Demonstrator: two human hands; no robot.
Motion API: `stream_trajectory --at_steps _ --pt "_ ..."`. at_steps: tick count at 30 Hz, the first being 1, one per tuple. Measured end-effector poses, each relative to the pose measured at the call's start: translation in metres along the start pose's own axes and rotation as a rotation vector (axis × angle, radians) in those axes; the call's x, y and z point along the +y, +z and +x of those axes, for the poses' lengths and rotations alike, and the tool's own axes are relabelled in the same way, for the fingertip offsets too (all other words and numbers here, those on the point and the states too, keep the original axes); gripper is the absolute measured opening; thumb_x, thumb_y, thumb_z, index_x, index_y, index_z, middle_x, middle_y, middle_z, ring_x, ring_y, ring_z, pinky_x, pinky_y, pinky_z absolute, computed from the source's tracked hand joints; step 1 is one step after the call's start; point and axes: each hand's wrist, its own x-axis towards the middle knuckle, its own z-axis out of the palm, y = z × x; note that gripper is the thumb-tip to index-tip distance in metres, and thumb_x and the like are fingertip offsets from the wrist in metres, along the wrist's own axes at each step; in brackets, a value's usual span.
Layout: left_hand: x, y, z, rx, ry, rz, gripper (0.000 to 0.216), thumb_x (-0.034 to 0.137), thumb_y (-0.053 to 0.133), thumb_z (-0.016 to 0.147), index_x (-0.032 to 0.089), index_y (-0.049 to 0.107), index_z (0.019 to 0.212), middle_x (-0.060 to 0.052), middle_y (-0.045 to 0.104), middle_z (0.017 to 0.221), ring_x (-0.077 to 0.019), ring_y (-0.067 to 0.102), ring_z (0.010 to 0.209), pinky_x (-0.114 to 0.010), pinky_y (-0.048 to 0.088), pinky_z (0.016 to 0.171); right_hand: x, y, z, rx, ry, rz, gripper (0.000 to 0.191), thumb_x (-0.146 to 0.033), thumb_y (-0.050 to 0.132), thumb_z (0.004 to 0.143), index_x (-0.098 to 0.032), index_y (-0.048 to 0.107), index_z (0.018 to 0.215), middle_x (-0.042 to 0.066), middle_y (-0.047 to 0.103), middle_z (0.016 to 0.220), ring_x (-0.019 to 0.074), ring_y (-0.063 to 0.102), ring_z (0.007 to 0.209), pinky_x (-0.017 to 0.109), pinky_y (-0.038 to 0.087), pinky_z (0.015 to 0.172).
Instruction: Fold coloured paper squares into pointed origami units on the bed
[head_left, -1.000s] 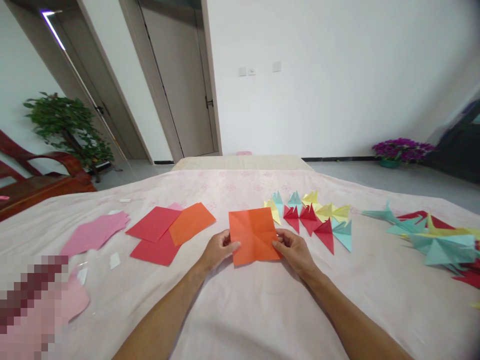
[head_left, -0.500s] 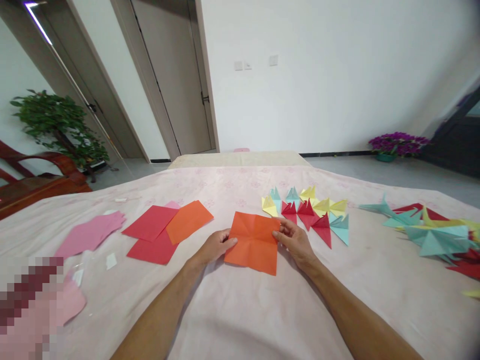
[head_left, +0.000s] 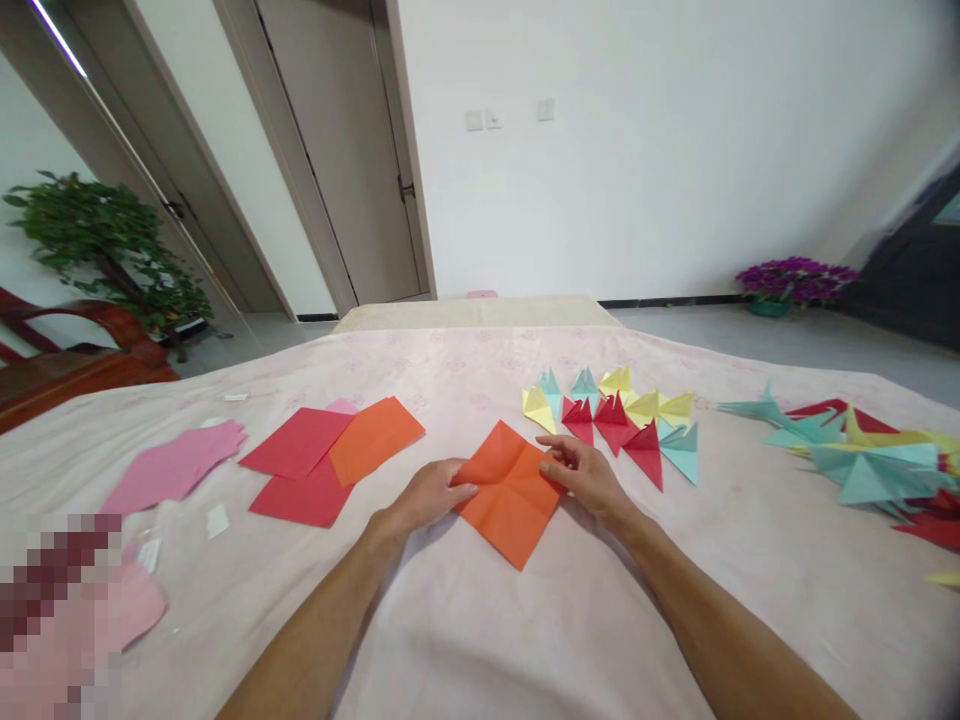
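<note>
In the head view, a creased orange sheet point(head_left: 511, 500) is between the person's hands over the pink cloth point(head_left: 480, 640), turned so that 1 corner points toward the body. The left hand point(head_left: 427, 497) is clamped on its left corner, thumb on top and the other fingers hidden underneath. The right hand point(head_left: 589, 482) has its thumb at the upper right edge and its index finger stretched out past that edge; whether these fingers grip the paper or only rest against it, I cannot tell. If the right side is loosely held, the sheet could pivot about the left thumb and swing out of square. Uneven pressure from the 2 thumbs might also buckle the paper away from its crossing creases, leaving a stray line. The 3 red folded pieces point(head_left: 645, 455) stand near the right fingertips, so a wide sweep of that hand could knock or flatten them. On the other side, the loose orange paper point(head_left: 379, 440) and the red sheets point(head_left: 300, 497) lie well apart from the left hand, so contact there seems less likely.
</note>
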Motion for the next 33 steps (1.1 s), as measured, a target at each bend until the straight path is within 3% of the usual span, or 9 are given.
stream_trajectory --at_steps 3,8,12,15,23,33 --pt "-0.006 0.000 0.002 0.028 0.022 0.102 0.028 0.028 0.061 0.080 0.020 0.071 0.106 -0.004 0.073 0.101 -0.0220 0.066 0.093 -0.030 0.051 0.083 0.006 -0.001 0.001 -0.084 -0.028 -0.140 0.042 -0.027 0.067 0.072 -0.017 0.069 0.112 0.001 0.066 0.078 0.0156 0.059 0.070 0.026 0.045 0.064" --pt "-0.015 0.001 0.005 0.178 0.067 0.299 0.015 0.021 0.061 0.080 0.019 0.069 0.092 -0.003 0.069 0.093 -0.0183 0.062 0.085 -0.028 0.047 0.078 0.008 -0.002 -0.001 -0.106 -0.063 -0.354 0.070 -0.021 0.065 0.070 -0.021 0.052 0.139 0.000 0.064 0.087 0.0154 0.058 0.074 0.026 0.044 0.066" --pt "-0.014 0.000 0.004 0.220 0.147 0.386 0.013 0.013 0.058 0.080 0.020 0.067 0.085 -0.002 0.066 0.089 -0.0170 0.060 0.087 -0.028 0.045 0.078 0.004 -0.005 -0.003 -0.177 -0.199 -0.575 0.046 -0.017 0.060 0.073 -0.026 0.069 0.117 0.001 0.064 0.083 0.0179 0.057 0.079 0.029 0.043 0.072" --pt "-0.012 -0.001 0.001 0.220 0.236 0.448 0.019 0.008 0.056 0.080 0.022 0.068 0.085 -0.002 0.067 0.089 -0.0182 0.058 0.089 -0.030 0.045 0.081 0.004 -0.006 -0.005 -0.249 -0.376 -0.593 0.035 -0.011 0.054 0.076 -0.026 0.076 0.098 0.001 0.062 0.077 0.0186 0.056 0.082 0.030 0.042 0.075" --pt "-0.010 -0.004 -0.009 0.226 0.390 0.698 0.019 0.009 0.055 0.087 0.020 0.070 0.089 -0.005 0.069 0.089 -0.0209 0.058 0.089 -0.036 0.044 0.082 0.005 -0.008 -0.012 -0.264 -0.529 -0.604 0.056 0.001 0.049 0.071 -0.031 0.075 0.108 0.003 0.059 0.084 0.0179 0.054 0.082 0.031 0.043 0.074" --pt "-0.022 -0.006 -0.015 0.242 0.401 0.814 0.019 0.012 0.055 0.090 0.021 0.071 0.097 -0.006 0.072 0.097 -0.0210 0.061 0.092 -0.036 0.045 0.085 -0.007 -0.008 -0.017 -0.331 -0.635 -0.836 0.052 -0.005 0.056 0.082 -0.032 0.065 0.126 0.005 0.059 0.093 0.0193 0.050 0.084 0.033 0.035 0.074"
